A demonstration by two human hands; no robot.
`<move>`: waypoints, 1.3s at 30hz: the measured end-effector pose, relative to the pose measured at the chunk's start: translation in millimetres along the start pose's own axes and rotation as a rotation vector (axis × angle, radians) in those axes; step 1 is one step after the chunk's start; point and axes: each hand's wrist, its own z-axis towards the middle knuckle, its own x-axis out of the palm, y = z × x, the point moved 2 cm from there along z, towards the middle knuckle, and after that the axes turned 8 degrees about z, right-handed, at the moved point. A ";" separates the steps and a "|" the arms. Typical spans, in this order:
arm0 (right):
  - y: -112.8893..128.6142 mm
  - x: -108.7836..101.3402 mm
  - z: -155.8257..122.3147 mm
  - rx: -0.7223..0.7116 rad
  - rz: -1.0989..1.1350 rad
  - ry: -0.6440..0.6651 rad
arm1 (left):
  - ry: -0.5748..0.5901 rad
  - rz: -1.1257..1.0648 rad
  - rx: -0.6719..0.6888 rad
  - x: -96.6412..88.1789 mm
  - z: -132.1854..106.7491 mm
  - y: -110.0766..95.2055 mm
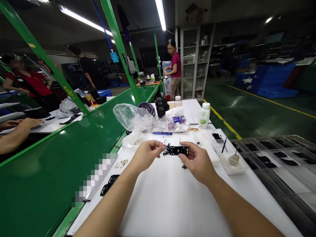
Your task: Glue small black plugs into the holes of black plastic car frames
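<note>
My right hand (198,161) holds a flat black plastic part (175,150) with small holes, thumb and fingers gripping its right end. Close to the part's left end, the thumb and forefinger of my left hand (147,155) are pinched together; whatever they may hold is too small to make out. A loose pile of tiny black pieces (166,149) lies between the fingertips and the part. More black bits (184,167) sit beneath my right hand. Beside my left forearm are further black plastic parts (110,184) and scattered small pale and dark pieces (121,163).
Plastic bags (138,120), a blue pen-like tool (162,133), tweezers (181,133) and a white-capped bottle (204,116) line the table's back. A clear tray (230,169) holds a small jar on the right. Compartment trays (278,164) stand beyond. Co-workers are behind a green partition (61,168).
</note>
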 end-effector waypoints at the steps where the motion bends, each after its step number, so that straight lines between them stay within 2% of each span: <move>1: -1.5 0.0 0.7 0.028 0.066 -0.007 | -0.010 -0.139 0.037 1.4 3.9 -1.4; 3: -3.6 0.1 2.1 0.071 0.186 -0.012 | -0.025 -0.406 0.084 8.6 9.0 1.2; 6: -5.0 0.8 3.5 0.155 0.286 0.015 | -0.016 -0.724 0.011 23.2 11.3 14.5; 11: -3.9 1.6 0.7 0.223 0.322 0.033 | 0.059 -1.016 -0.070 28.5 7.3 26.0; 16: 0.6 -0.4 -4.4 0.193 0.355 -0.004 | 0.116 -1.096 -0.070 24.0 1.6 23.1; 20: 4.8 -3.5 -5.7 0.138 0.377 -0.028 | 0.226 -1.110 -0.081 27.9 -2.4 20.9; 24: 6.6 -6.3 -6.0 0.086 0.371 -0.043 | 0.265 -1.113 -0.094 31.6 -4.8 17.8; 28: 5.0 -6.8 -4.4 0.073 0.388 -0.035 | 0.246 -1.104 -0.092 32.7 -4.8 16.7; 32: 2.2 -5.1 -1.0 0.123 0.373 -0.027 | 0.209 -1.074 -0.129 32.9 -3.3 17.5; 39: 3.4 -3.4 2.1 0.151 0.410 -0.072 | 0.149 -1.081 -0.167 31.8 -3.6 18.9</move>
